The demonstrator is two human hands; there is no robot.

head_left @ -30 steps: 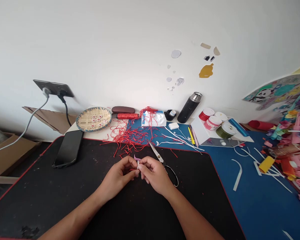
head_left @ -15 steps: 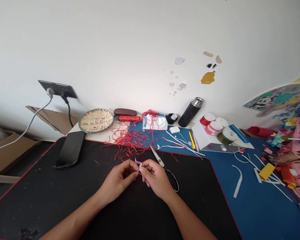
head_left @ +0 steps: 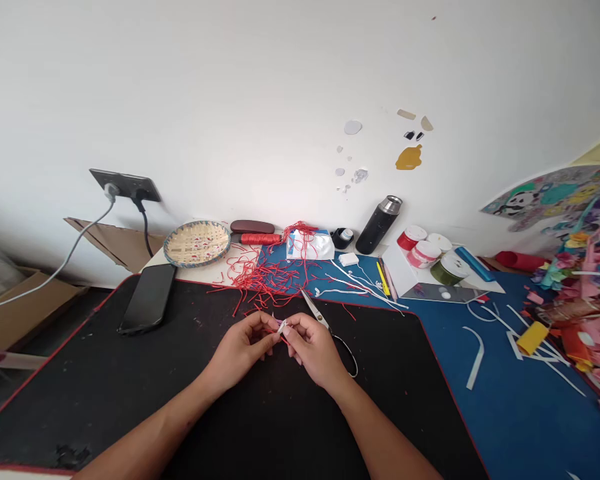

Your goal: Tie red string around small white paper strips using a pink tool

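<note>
While the left hand (head_left: 243, 350) and the right hand (head_left: 314, 347) meet over the black mat (head_left: 290, 433), one small white piece (head_left: 282, 326) lies pinched between their fingertips, purple and red bits showing beside it; its exact form is too small to tell. Left hand: thumb and forefinger closed on the piece from the left. Right hand: the same grip from the right.

Scissors (head_left: 321, 319), one pair: just beyond the right hand, blades pointing far, handle partly hidden by that hand.
Red cord clippings (head_left: 265, 283), loose heap: far side, straddling the mat's edge.
Phone (head_left: 147, 299), dark screen: far left on the mat.
Woven basket (head_left: 197, 243), shallow: far left, beyond the phone.
Red thread spool (head_left: 257, 238): right of the basket.
Black bottle (head_left: 379, 225), upright: far right of centre, near the wall.
</note>
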